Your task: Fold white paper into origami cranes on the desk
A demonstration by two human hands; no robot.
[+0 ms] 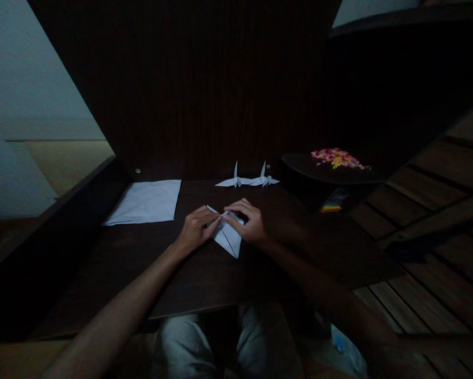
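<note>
A partly folded sheet of white paper lies at the middle of the dark desk, its pointed end toward me and a crease running down its length. My left hand pinches its upper left edge between thumb and fingers. From the other side, my right hand grips the upper part, its thumb and fingertips meeting the left ones near the top. The fingers hide part of the upper folds. Just beyond my hands stand two folded white paper cranes, side by side against the back panel.
A stack of white paper sheets lies at the left of the desk. On a raised rounded shelf at right sits a heap of small colourful pieces, with a yellow-edged packet beneath. A raised side board bounds the left.
</note>
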